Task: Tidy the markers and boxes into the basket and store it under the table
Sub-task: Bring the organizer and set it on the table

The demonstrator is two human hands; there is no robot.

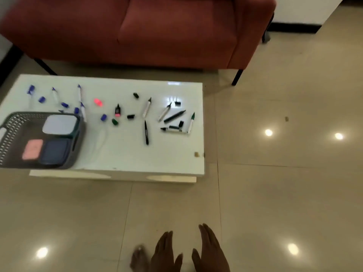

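Fingers point(167, 237) of the left hand point(165, 252) and right hand point(211, 250) are straight and slightly spread, holding nothing, low in the head view.

Ahead of the fingertips stands the low glossy white table point(137, 158). White-barrelled and black plastic markers point(146, 107) lie scattered on it, apparently uncapped, with loose blue, black and green caps point(103, 117) among them.

Ahead and left of the fingers, on the table, sits the dark grey perforated plastic basket point(11, 122). It contains three flat rounded boxes point(60, 124): white, pink and dark blue.

Assessment: the markers are light, stiff and liable to roll on the gloss; pinch mid-barrel. The basket is light and rigid; take it by opposite rims.
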